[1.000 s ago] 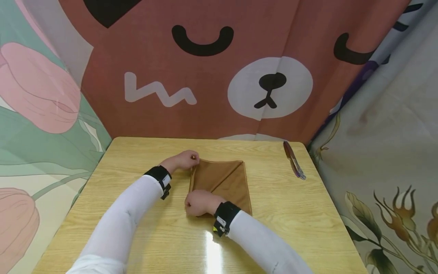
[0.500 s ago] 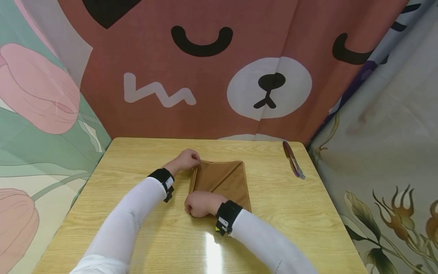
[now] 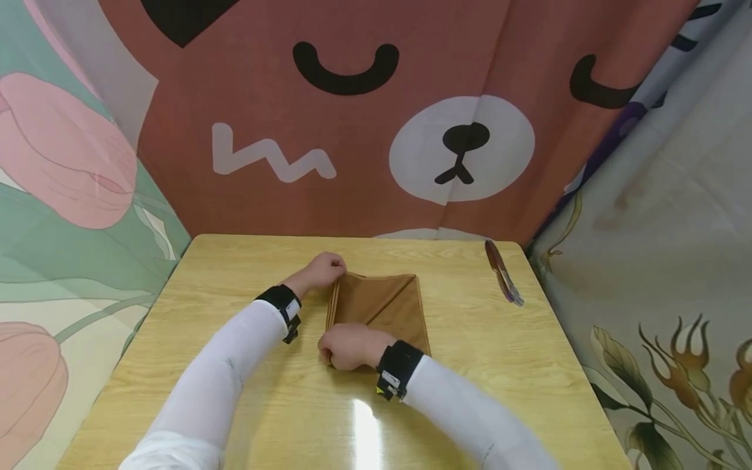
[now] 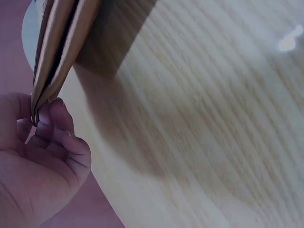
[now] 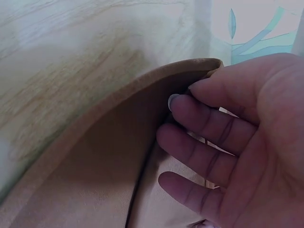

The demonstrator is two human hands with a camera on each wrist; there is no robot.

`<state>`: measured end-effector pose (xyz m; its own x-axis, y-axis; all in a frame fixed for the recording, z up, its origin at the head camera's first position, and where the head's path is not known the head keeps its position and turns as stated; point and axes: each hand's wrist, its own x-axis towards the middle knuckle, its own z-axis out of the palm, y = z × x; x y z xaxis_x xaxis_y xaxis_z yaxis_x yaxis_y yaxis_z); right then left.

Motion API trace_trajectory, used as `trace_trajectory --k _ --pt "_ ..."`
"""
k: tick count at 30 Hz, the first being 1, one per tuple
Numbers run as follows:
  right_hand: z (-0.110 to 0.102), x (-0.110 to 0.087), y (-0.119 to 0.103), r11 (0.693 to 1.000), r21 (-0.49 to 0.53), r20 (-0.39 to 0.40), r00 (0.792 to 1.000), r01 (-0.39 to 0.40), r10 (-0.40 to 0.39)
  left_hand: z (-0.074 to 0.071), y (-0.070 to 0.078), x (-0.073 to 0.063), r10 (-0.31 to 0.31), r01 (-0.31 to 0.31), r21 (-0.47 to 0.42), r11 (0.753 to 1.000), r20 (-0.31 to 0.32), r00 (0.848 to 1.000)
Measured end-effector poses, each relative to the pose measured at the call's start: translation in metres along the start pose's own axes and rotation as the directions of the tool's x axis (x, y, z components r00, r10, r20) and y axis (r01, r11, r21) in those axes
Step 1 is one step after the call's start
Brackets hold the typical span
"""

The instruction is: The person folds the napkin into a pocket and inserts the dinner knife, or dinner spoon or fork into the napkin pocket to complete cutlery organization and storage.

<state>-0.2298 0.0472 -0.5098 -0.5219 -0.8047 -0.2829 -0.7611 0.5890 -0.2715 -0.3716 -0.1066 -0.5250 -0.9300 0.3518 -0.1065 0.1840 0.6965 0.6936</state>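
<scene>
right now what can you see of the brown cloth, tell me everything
The brown cloth looks like smooth, plain fabric with hemmed edges, folded roughly square on the wood-grain table. A diagonal line runs inward from its far right corner, and stacked layers show along its left edge. The left hand pinches the far left corner; the right hand pinches the near left corner.

Brown cloth [image 3: 383,301] partly behind hands [image 3: 350,346] [image 3: 323,269]

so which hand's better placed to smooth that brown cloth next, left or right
Probably the right hand: it pinches the near-left corner with its wrist over the brown cloth, while the left hand holds the far-left corner from outside.
</scene>
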Motion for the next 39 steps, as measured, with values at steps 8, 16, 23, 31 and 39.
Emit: trace_trajectory --k 8,16,23,31,39 --pt "-0.012 -0.012 0.005 0.997 0.062 -0.035 0.999 0.042 -0.04 -0.01 0.0 0.003 -0.03 0.034 -0.107 0.994 0.041 0.999" --pt "-0.034 -0.032 0.006 0.989 0.12 -0.049 0.996 0.083 -0.078 -0.021 -0.003 0.003 -0.079 0.103 -0.225 0.969 0.113 0.99" --pt "-0.04 -0.043 0.004 0.99 0.122 -0.055 0.996 0.072 -0.066 -0.027 -0.004 -0.002 0.052 -0.039 -0.086 0.995 0.149 0.988" --pt "-0.043 -0.052 0.006 0.987 0.125 -0.079 0.993 0.097 -0.088 -0.03 -0.005 -0.004 0.108 -0.105 -0.029 0.994 0.122 0.987" --pt "-0.057 -0.067 0.012 0.981 0.157 -0.119 0.988 0.115 -0.096 -0.037 0.007 -0.012 0.139 -0.136 -0.045 0.99 0.052 0.989"
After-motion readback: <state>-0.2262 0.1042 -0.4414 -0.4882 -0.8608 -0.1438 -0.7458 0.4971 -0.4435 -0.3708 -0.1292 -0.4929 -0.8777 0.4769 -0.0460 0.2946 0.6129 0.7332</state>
